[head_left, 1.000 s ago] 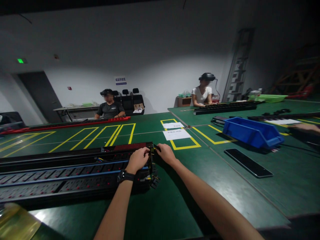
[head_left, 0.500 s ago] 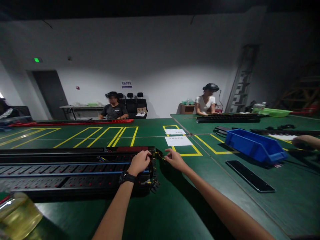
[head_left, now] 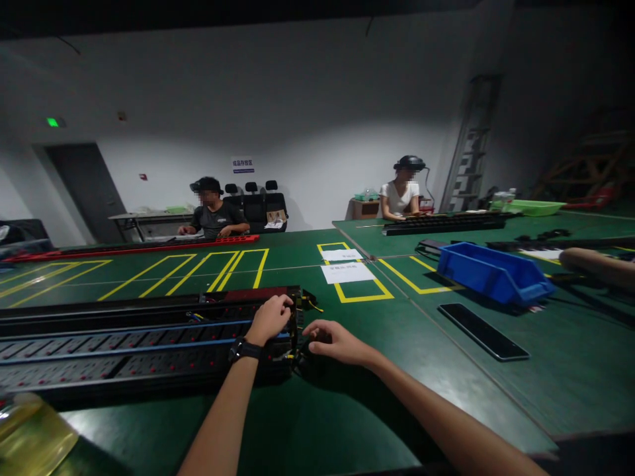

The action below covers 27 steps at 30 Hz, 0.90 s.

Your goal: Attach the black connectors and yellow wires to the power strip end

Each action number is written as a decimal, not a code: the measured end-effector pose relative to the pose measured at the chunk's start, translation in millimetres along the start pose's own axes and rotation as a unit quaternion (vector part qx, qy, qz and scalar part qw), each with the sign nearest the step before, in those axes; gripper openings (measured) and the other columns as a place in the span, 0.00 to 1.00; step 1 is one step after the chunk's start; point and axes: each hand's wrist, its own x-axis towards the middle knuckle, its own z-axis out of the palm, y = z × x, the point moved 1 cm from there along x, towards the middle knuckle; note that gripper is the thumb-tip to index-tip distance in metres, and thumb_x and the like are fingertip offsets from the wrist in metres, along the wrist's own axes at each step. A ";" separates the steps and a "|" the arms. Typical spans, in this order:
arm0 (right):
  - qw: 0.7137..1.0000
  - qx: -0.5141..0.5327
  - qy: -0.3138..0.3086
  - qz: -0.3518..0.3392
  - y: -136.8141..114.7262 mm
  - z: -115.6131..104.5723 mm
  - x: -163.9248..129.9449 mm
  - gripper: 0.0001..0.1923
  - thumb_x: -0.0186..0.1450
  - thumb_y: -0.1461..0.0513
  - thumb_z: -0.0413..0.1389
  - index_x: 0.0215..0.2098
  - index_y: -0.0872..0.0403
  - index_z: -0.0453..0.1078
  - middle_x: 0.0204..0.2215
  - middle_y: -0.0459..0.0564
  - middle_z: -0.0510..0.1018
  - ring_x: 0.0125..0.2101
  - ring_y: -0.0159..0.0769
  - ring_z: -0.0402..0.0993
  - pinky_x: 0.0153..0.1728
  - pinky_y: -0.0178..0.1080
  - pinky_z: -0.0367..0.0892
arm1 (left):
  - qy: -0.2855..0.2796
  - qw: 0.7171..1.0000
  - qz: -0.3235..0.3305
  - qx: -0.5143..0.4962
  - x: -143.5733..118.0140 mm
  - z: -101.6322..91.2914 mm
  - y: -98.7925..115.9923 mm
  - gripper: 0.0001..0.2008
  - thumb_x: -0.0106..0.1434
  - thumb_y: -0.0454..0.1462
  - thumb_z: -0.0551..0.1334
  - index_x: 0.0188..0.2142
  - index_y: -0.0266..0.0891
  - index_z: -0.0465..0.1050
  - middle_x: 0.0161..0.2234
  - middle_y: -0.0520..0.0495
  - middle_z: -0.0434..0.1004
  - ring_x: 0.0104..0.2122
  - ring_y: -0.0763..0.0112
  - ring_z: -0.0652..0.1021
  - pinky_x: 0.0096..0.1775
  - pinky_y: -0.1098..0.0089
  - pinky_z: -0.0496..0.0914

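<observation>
Long black power strips (head_left: 124, 344) with red-marked sockets and blue lines lie side by side across the left of the green table (head_left: 347, 410). My left hand (head_left: 270, 319), with a black watch on the wrist, is closed over the top of the strips' right end. My right hand (head_left: 333, 342) hovers low just right of that end, fingers curled and apart, its fingertips close to the short wires (head_left: 299, 357) sticking out of the nearer strip. More yellow and black wire ends (head_left: 310, 301) stick out at the far corner.
A blue bin (head_left: 491, 271), a flat black plate (head_left: 483, 330) and white papers (head_left: 347, 271) inside yellow tape outlines lie to the right. Another person's arm (head_left: 598, 264) reaches in at the right edge. Two people sit at the far side. A yellowish translucent object (head_left: 30, 436) sits bottom left.
My right hand has left the wires at the strips' far corner and dropped toward the near corner. My left hand has stayed on the strip end.
</observation>
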 end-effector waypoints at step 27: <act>0.990 0.021 -0.141 -0.020 -0.6 -8.0 2.2 0.25 0.65 0.43 0.60 0.38 0.57 0.77 0.31 0.47 0.77 0.30 0.32 0.68 0.32 0.33 0.62 | -0.004 1.000 0.007 0.022 4.4 2.6 -5.9 0.12 0.67 0.36 0.56 0.47 0.44 0.76 0.41 0.46 0.78 0.41 0.65 0.78 0.43 0.69 0.68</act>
